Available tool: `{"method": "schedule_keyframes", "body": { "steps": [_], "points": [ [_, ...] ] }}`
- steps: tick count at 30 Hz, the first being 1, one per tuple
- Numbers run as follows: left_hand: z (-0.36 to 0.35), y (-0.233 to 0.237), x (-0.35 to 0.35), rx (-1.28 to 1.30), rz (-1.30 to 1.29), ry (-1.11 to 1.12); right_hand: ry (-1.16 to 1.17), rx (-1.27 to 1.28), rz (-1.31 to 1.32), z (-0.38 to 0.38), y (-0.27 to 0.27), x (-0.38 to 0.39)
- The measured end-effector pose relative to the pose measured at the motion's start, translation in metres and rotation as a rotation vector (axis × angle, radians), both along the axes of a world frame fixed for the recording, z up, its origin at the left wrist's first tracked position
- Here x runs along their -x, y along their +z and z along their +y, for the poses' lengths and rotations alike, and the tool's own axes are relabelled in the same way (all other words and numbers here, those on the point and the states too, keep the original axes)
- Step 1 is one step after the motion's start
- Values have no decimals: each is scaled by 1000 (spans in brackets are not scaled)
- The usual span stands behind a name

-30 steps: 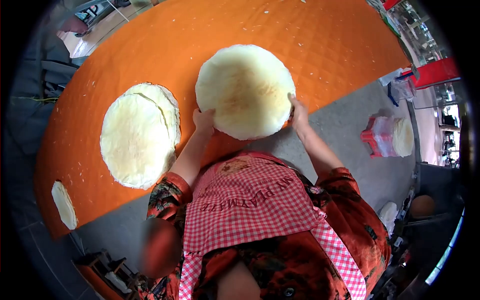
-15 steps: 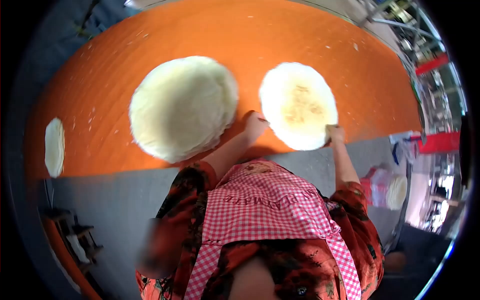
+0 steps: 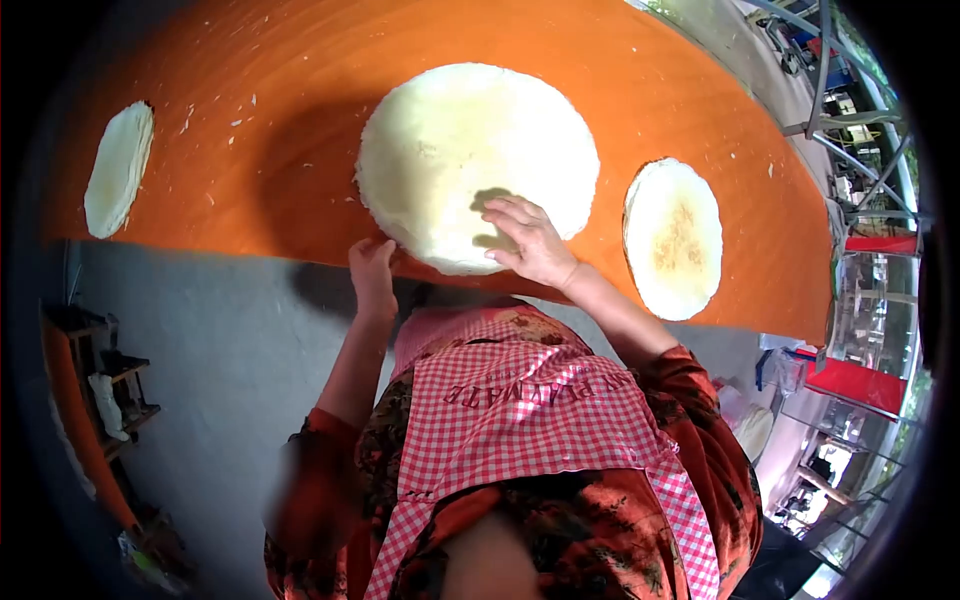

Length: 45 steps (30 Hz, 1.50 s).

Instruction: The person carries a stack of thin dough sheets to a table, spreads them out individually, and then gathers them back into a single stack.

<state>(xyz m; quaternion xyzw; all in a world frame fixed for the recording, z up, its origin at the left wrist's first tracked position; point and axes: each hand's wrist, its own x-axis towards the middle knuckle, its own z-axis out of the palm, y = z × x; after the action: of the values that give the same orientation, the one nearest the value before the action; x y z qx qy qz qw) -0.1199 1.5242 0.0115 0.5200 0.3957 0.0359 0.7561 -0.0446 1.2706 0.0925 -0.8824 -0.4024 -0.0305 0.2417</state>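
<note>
A large pile of round, pale flatbreads (image 3: pixel 470 150) lies on the orange table (image 3: pixel 300 90) in front of me. My right hand (image 3: pixel 528 240) is over the near right part of the pile, fingers apart and holding nothing; its shadow falls on the top bread. Beside the pile's near left edge is my left hand (image 3: pixel 373 275), its fingers drawn together; whether anything thin is between them is too small to tell. Farther right lies a smaller-looking stack with a browned top (image 3: pixel 673 240).
At the table's far left lies another flatbread stack (image 3: pixel 120 170). Crumbs dot the tabletop. A shelf (image 3: pixel 115 375) stands at the lower left. Beyond the table's right end are metal frames, a red panel (image 3: pixel 857 385) and clear plastic bags.
My right hand has let go of the browned flatbread, which now lies farther right, and moved over the large pile. My left hand has shifted left. The view has turned.
</note>
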Motion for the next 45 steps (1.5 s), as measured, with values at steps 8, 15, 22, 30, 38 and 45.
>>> {"method": "schedule_keyframes", "body": {
  "steps": [8, 15, 22, 30, 38, 45],
  "points": [
    [-5, 4, -25, 243, -45, -153, -677, -172, -43, -55, -33, -57],
    [-12, -1, -44, 496, -140, -183, -1283, -468, 1058, -139, -71, -135],
    [3, -29, -69, 283, -69, -156, -922, -511, 1193, -110, -55, -114],
    [128, 54, -220, 227, -73, -534, -743, -625, 1947, 35, -23, 24],
    [103, 29, -110, 77, -2, -210, -382, -413, 826, 44, -20, -31],
    [59, -4, -69, -417, -169, -1, -38, 372, 69, 108, -36, -64]
  ]
}}
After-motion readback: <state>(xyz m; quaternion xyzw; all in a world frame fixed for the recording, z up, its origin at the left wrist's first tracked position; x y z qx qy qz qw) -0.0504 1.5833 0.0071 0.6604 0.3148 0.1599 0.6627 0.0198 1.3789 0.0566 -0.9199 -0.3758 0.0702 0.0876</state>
